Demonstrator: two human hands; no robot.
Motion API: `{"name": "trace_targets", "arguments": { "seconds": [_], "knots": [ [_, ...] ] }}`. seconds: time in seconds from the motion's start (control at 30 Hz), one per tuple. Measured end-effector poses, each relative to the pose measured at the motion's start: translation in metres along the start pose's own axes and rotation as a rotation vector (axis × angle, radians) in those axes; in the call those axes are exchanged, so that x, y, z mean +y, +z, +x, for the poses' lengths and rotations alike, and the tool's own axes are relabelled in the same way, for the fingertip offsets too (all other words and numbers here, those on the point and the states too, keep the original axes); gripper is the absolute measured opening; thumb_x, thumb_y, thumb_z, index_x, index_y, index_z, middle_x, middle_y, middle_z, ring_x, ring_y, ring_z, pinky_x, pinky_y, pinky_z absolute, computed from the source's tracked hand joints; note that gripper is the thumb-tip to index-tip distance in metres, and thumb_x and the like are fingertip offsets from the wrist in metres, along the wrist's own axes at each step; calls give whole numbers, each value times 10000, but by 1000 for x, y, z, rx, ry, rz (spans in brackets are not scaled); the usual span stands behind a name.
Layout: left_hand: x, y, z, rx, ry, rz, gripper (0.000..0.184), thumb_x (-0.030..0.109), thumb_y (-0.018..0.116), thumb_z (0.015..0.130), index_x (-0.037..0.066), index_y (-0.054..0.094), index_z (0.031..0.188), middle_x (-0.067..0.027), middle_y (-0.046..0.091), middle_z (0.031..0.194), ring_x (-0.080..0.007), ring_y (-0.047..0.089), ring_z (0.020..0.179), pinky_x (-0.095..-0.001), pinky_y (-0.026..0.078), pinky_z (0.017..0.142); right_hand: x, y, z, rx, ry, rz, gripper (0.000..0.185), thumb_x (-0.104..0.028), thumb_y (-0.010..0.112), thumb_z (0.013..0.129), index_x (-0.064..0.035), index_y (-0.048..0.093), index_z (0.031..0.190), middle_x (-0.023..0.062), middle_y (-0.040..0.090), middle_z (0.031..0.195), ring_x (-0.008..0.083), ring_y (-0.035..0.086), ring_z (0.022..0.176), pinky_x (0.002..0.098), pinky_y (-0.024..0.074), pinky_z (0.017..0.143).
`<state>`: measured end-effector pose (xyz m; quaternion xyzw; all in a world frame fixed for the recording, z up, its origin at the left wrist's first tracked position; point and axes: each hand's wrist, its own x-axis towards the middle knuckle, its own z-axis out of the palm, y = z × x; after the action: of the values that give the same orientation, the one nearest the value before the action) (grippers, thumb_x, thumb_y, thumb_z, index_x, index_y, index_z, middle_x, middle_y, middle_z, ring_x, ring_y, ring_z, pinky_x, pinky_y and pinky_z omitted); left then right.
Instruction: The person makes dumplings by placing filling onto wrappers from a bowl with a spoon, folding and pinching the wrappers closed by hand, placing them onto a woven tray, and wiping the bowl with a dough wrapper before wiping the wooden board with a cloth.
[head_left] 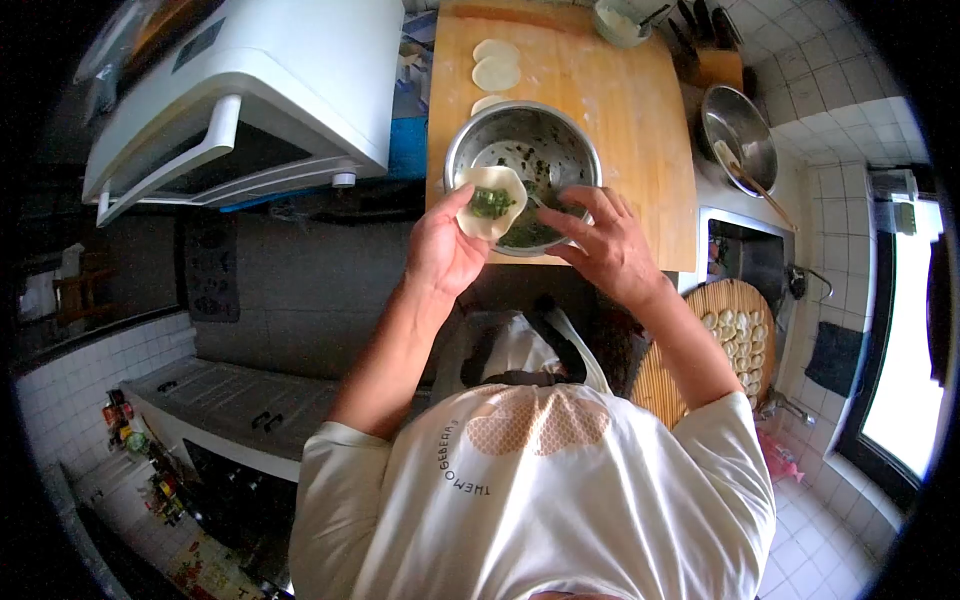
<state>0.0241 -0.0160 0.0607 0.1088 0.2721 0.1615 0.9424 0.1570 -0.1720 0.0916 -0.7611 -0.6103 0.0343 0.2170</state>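
Note:
My left hand (447, 243) cradles a round dumpling wrapper (508, 222), its edge pinched near the thumb. Chopped green filling (490, 203) lies in the wrapper's middle. Over the right side of a steel mixing bowl (462, 140) is my right hand (610, 240), its fingers bent around a thin metal utensil (533, 201), mostly hidden, whose exact kind I cannot make out. More green filling (530, 235) sits low in the bowl. Flat wrappers (496, 73) lie on the wooden board (640, 150) beyond the bowl, one partly covered by its rim.
To the right, a round woven tray (650, 375) bears several shaped dumplings (735, 345) beside the sink (745, 250). A second steel bowl (738, 125) holds a wooden-handled tool. At the back stand a small bowl (620, 25) and a knife block (718, 68). A white appliance (290, 70) is left.

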Motion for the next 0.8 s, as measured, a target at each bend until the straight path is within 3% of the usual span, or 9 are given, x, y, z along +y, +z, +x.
{"name": "trace_targets", "arguments": {
  "seconds": [0.07, 0.13, 0.2, 0.3, 0.37, 0.57, 0.7, 0.8],
  "knots": [
    [-2, 1, 0, -27, -62, -3, 298, 170, 419, 897, -9, 448, 1133, -127, 555, 1066, -222, 562, 972, -340, 489, 810, -12, -10, 13, 120, -260, 64, 314, -210, 633, 680, -195, 619, 993, 55, 511, 1069, 241, 501, 980, 355, 417, 790],
    [-4, 2, -2, -158, -129, 34, 306, 188, 405, 904, 1, 449, 1141, -113, 549, 1068, -208, 561, 967, -337, 487, 809, -16, -4, 24, 127, -305, 82, 267, -202, 640, 671, -191, 639, 939, 53, 512, 1104, 243, 495, 1001, 354, 409, 805],
    [-8, 5, -3, -143, -114, 87, 317, 221, 391, 912, 15, 452, 1144, -103, 544, 1069, -198, 561, 963, -331, 491, 796, -13, 0, 30, 132, -357, 109, 221, -195, 648, 663, -186, 660, 884, 51, 513, 1138, 246, 490, 1021, 352, 401, 821],
    [-10, 2, -4, -198, -98, 127, 328, 246, 397, 911, 28, 451, 1150, -98, 547, 1065, -196, 562, 958, -335, 496, 799, -8, 8, 34, 146, -339, 224, 223, -117, 689, 621, -151, 680, 842, 74, 552, 1089, 285, 505, 999, 375, 427, 809],
    [-12, 7, -7, -212, -92, 157, 335, 259, 404, 911, 36, 445, 1158, -97, 547, 1062, -198, 561, 957, -351, 497, 812, -8, 13, 38, 261, -182, 433, 181, -126, 656, 642, -121, 673, 822, 103, 597, 1012, 283, 539, 934, 371, 441, 782],
    [-12, 11, -11, -229, -121, 154, 376, 288, 410, 911, 27, 417, 1182, -98, 534, 1080, -212, 552, 975, -362, 488, 836, -8, 15, 46, 285, -57, 514, 188, -41, 648, 638, -68, 665, 823, 105, 631, 826, 281, 582, 784, 353, 481, 706],
    [-12, 17, -17, -283, -90, 162, 386, 268, 448, 901, 30, 402, 1202, -90, 521, 1098, -208, 538, 997, -354, 475, 856, -8, 18, 48, 316, -54, 534, 176, -38, 658, 644, -62, 665, 818, 93, 632, 797, 265, 586, 757, 345, 481, 691],
    [-16, 16, -17, -298, 22, 353, 370, 197, 497, 884, 35, 407, 1205, -77, 510, 1111, -182, 519, 1021, -335, 461, 873, -11, 17, 47, 290, 68, 637, 138, -53, 669, 665, -61, 666, 802, 92, 628, 791, 248, 588, 741, 330, 478, 675]
  ]
}}
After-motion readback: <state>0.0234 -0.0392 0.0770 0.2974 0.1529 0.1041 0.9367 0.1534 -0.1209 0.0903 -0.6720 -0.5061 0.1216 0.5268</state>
